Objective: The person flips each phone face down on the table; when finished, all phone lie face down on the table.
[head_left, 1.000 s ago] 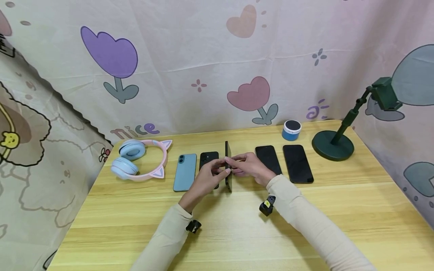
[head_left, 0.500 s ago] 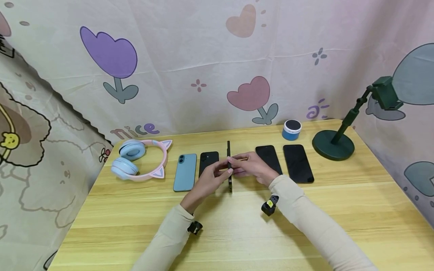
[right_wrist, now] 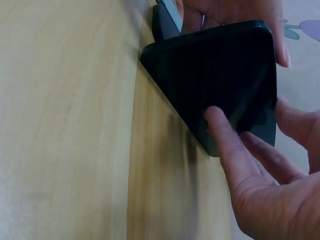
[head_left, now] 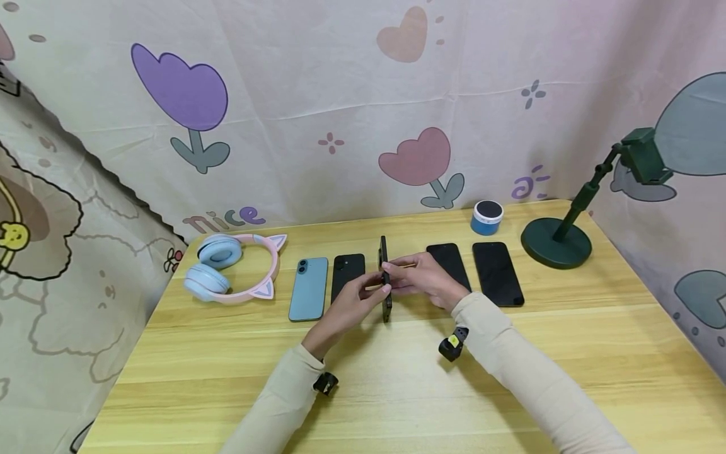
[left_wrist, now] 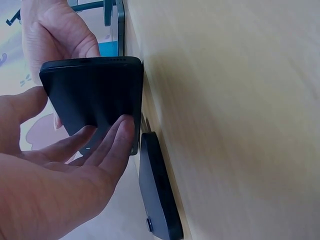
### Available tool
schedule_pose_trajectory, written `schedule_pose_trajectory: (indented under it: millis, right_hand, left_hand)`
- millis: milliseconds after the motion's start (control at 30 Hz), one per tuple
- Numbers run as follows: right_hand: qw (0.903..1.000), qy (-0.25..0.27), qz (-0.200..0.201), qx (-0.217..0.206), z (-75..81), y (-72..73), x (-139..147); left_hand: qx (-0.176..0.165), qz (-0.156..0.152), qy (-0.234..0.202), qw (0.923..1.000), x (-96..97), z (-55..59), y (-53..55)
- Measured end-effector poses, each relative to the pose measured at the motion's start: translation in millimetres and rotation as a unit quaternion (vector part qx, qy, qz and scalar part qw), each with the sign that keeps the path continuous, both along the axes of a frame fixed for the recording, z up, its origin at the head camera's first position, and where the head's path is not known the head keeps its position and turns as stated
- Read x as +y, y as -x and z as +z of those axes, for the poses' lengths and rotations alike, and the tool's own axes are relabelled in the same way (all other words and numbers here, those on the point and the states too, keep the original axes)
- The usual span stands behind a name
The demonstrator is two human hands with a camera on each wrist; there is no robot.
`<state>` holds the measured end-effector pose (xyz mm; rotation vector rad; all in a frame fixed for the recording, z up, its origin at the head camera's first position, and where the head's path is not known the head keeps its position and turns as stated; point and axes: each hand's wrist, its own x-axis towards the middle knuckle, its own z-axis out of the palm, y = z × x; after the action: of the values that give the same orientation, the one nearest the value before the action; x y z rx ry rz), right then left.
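Since a second ago, the upright phone [right_wrist: 225,75] has swung more edge-on to the head view, seemingly being turned. Right of the blue phone [head_left: 308,290], the left hand [head_left: 350,302] and right hand [head_left: 424,277] both grip it.

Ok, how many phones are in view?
5, left to right: blue phone, black phone, edge-on phone between left hand and right hand, dark phone partly behind the latter, rightmost phone. No others show.

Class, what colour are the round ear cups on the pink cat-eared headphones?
The round ear cups are light blue, clearest in the head view.
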<state>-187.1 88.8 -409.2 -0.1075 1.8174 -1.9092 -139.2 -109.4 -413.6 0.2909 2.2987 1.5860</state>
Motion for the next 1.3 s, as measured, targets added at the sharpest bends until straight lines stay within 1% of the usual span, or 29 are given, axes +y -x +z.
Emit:
schedule_pose_trajectory:
  millis: [200, 400, 533, 767, 1000, 1067, 1300]
  right_hand:
    - [0.9999, 0.0, -0.013, -0.005, -0.4, 0.8, 2.3]
    - [0.9999, 0.006, -0.013, 0.006, 0.1, 0.0, 4.3]
    - [0.9997, 0.0, -0.023, 0.009, 0.5, -0.4, 5.7]
    - [0.9993, -0.002, -0.036, 0.005, 0.2, -1.5, 6.3]
    - [0.9981, -0.004, -0.061, -0.002, -5.5, 0.8, 7.2]
    - [0.9976, -0.004, -0.068, -0.002, -7.1, 1.3, 7.9]
    - [0.9964, -0.011, -0.083, 0.009, -10.9, 1.5, 9.4]
  left_hand:
    - [0.0, -0.005, 0.008, 1.0, 0.8, -0.1, -0.9]
    - [0.001, -0.007, 0.017, 0.9998, 0.9, 1.1, -1.4]
    - [0.001, -0.012, 0.026, 0.9996, 1.1, 1.4, -1.2]
    - [0.021, -0.02, 0.056, 0.998, 2.0, 0.0, -0.6]
    - [0.042, -0.026, 0.048, 0.9976, 3.6, -1.3, -1.3]
    - [0.048, -0.027, 0.052, 0.9972, 4.2, -1.7, -1.7]
    - [0.048, -0.015, 0.094, 0.9943, 5.4, -1.1, -2.9]
